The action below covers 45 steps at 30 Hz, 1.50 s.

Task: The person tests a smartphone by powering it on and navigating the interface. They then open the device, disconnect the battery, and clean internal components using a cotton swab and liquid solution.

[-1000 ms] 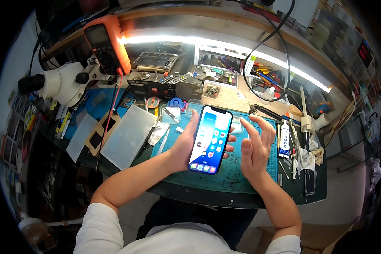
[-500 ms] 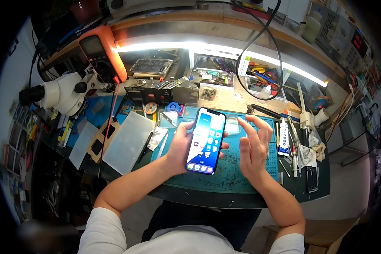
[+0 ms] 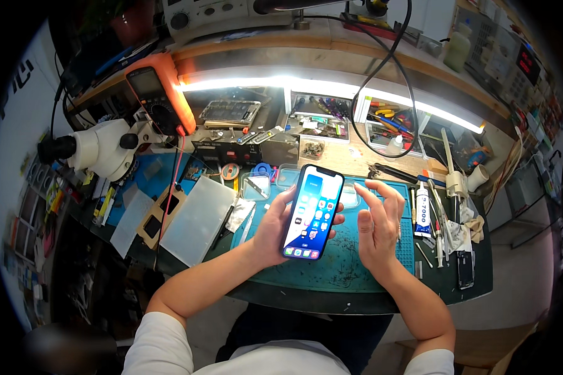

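Observation:
My left hand (image 3: 272, 228) grips a dark smartphone (image 3: 313, 211) from behind and holds it upright above the green work mat (image 3: 350, 269). Its lit screen shows rows of coloured app icons. My right hand (image 3: 378, 225) hovers just right of the phone with the fingers spread and slightly curled. It holds nothing and does not touch the phone.
A white microscope (image 3: 97, 150) and an orange multimeter (image 3: 159, 100) stand at the left rear. A pale rectangular pad (image 3: 197, 219) lies left of the mat. A glue tube (image 3: 423, 209), tweezers and another dark phone (image 3: 465, 270) lie at the right. Small parts trays sit under the shelf light.
The phone has stayed in my left hand. My right hand has pulled slightly away from the screen edge, its fingers spreading. The view has tilted a little.

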Tool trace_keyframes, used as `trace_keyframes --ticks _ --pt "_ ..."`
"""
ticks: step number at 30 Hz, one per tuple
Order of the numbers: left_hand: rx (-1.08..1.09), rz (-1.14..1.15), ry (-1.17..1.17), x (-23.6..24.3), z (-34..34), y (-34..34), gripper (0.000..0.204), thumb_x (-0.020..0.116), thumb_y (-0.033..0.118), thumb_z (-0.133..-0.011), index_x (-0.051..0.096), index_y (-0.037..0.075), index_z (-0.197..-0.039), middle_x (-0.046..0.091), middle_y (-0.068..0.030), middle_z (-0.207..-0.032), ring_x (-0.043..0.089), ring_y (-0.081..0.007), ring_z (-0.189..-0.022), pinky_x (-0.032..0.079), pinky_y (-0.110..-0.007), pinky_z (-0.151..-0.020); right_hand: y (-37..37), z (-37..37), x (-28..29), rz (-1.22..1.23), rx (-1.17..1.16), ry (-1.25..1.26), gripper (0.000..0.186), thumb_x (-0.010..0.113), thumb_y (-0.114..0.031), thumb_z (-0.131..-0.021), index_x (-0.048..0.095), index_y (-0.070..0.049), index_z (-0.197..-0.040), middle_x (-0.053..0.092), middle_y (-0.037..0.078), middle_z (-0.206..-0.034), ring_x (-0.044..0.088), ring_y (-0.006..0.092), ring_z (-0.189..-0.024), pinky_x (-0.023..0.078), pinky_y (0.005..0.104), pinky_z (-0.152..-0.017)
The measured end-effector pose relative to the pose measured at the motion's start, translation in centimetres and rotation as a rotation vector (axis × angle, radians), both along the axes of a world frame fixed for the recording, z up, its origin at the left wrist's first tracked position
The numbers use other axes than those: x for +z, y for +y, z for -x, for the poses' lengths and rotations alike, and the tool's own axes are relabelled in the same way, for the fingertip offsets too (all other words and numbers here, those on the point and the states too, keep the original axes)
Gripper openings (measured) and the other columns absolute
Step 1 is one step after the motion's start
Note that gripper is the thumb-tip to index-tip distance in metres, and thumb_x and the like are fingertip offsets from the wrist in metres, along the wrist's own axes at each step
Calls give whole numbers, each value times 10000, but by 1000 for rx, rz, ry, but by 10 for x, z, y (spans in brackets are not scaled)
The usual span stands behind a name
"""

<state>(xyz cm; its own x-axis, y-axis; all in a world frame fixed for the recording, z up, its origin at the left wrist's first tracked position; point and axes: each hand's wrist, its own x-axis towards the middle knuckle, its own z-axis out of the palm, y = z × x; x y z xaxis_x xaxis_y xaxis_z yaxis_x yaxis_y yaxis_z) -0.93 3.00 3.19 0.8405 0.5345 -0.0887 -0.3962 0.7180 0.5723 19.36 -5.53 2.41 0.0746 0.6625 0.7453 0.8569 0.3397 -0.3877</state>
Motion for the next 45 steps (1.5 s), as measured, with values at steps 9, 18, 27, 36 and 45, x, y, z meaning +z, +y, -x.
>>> trace_keyframes --ticks 9,18,27,36,45 --pt "-12 -60 22 -5 0 1 747 382 602 -1046 433 26 -1519 576 -213 -1433 638 -305 -1252 560 -416 -1029 -1 1 1 -4 2 12 397 493 -346 -1086 681 -40 -1254 566 162 -1300 487 334 -1190 363 451 -1026" --pt "-23 2 -36 -12 -1 2 704 387 555 -1057 446 22 -1514 594 -226 -1394 656 -338 -1200 550 -473 -1029 -1 -2 -2 -2 -4 15 385 505 -337 -1081 678 -42 -1259 563 164 -1302 485 341 -1197 374 464 -1031" --pt "-36 -1 -27 -12 -2 1 682 367 543 -1065 470 23 -1495 613 -210 -1373 660 -331 -1192 552 -464 -1024 -1 -2 -2 5 -1 11 383 505 -335 -1082 670 -47 -1274 564 154 -1291 475 333 -1196 376 466 -1035" --pt "-40 -11 3 -14 -2 1 697 357 559 -1063 470 24 -1496 606 -210 -1391 657 -337 -1208 554 -464 -1031 0 -2 -3 5 1 13 379 511 -332 -1080 669 -46 -1272 567 157 -1288 478 332 -1191 382 467 -1030" --pt "-35 1 12 -14 -3 0 701 367 566 -1060 464 27 -1498 609 -200 -1384 655 -329 -1209 570 -456 -1007 1 -2 -2 7 1 9 374 519 -325 -1076 675 -44 -1266 571 159 -1283 479 333 -1196 383 461 -1033"
